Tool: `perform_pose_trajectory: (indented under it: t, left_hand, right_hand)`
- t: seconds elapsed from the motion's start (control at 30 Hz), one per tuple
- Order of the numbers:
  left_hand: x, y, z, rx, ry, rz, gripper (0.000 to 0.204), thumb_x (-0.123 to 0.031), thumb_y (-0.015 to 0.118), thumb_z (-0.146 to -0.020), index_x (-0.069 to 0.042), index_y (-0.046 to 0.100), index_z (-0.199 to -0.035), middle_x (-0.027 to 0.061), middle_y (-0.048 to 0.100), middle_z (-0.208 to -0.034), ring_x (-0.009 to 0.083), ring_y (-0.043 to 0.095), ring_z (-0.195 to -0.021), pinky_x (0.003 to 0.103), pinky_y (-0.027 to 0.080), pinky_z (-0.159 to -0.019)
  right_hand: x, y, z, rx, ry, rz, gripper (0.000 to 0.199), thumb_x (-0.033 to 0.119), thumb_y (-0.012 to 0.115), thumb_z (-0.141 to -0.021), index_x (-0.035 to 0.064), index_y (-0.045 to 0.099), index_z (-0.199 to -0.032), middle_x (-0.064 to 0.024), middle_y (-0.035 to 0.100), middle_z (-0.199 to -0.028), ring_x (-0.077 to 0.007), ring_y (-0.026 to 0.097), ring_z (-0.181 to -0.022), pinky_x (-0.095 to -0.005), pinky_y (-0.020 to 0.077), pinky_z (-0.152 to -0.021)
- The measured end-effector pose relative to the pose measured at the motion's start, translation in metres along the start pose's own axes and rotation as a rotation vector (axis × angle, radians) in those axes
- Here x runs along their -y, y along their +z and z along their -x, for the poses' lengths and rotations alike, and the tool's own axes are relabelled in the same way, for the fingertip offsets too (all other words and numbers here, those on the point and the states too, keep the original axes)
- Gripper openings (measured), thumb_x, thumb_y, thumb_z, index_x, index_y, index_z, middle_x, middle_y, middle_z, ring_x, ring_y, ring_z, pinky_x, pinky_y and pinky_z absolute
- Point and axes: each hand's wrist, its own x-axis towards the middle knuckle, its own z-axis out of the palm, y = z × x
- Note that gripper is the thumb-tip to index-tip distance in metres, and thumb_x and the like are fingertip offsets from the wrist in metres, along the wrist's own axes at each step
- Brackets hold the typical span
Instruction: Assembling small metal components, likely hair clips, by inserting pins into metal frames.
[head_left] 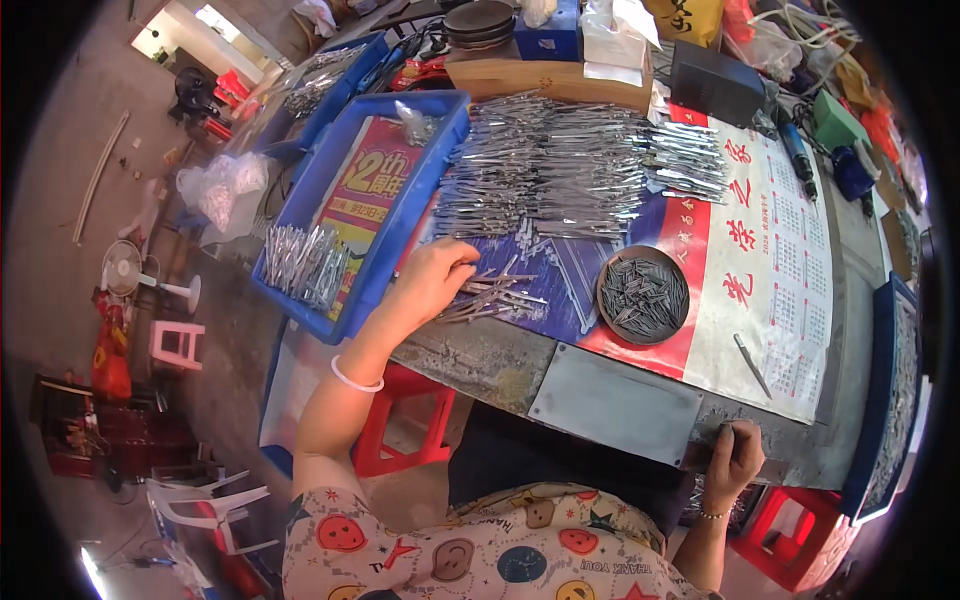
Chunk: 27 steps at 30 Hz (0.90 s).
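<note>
Head view: metal pieces (pixel 495 299) by left hand (pixel 432 280), long axes mostly sideways; cannot tell either hand's grip.

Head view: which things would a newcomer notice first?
Probably the rows of silvery metal pieces across the back of the workbench. Next, the round bowl of dark pieces nearer the person, and the blue tray at left. The left hand is beside a smaller loose pile.

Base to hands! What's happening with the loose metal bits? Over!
Left hand beside the loose bits, hold unclear. Right hand, fingers curled, at the table edge. Bowl right of the bits, seemingly not in the way.
</note>
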Motion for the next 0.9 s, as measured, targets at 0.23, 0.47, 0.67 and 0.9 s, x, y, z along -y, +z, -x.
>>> perform_pose_trajectory:
  t: [0.23, 0.47, 0.67, 0.9]
  left_hand:
    - [0.003, 0.003, 0.013, 0.013, 0.133, -0.037, 0.017, -0.006, 0.060, -0.084, 0.000, 0.063, -0.099, 0.0131, 0.064, -0.099, 0.0324, 0.061, -0.095, 0.040, 0.048, -0.081]
    - [-0.009, 0.017, 0.002, -0.035, 0.402, -0.340, 0.019, -0.004, 0.057, -0.077, -0.006, 0.062, -0.095, 0.0076, 0.058, -0.081, 0.0254, 0.058, -0.083, 0.038, 0.043, -0.076]
    - [-0.019, 0.021, 0.003, -0.080, 0.490, -0.517, 0.019, -0.005, 0.057, -0.076, -0.004, 0.058, -0.096, 0.0064, 0.052, -0.077, 0.0235, 0.054, -0.078, 0.035, 0.041, -0.071]
    - [-0.018, 0.002, 0.025, -0.183, 0.272, -0.202, 0.031, 0.001, 0.054, -0.082, -0.001, 0.053, -0.113, 0.0160, 0.056, -0.090, 0.0363, 0.059, -0.079, 0.044, 0.048, -0.068]
  right_hand:
    - [-0.004, -0.001, 0.000, 0.003, -0.001, 0.090, 0.009, 0.003, 0.058, -0.087, -0.0030, 0.053, -0.082, -0.0092, 0.054, -0.073, -0.0155, 0.051, -0.063, -0.0257, 0.0419, -0.060]
    - [0.001, 0.003, -0.003, -0.016, 0.020, 0.104, 0.007, 0.002, 0.059, -0.085, -0.0019, 0.054, -0.081, -0.0073, 0.052, -0.070, -0.0128, 0.050, -0.062, -0.0252, 0.0413, -0.058]
    - [0.009, 0.003, -0.003, -0.009, -0.026, 0.183, 0.009, 0.003, 0.061, -0.084, 0.0001, 0.054, -0.079, -0.0099, 0.054, -0.069, -0.0189, 0.051, -0.061, -0.0287, 0.0422, -0.060]
    - [0.016, 0.003, -0.002, 0.013, 0.028, 0.222, 0.009, 0.003, 0.062, -0.083, 0.0004, 0.054, -0.080, -0.0093, 0.052, -0.067, -0.0183, 0.049, -0.057, -0.0278, 0.0416, -0.056]
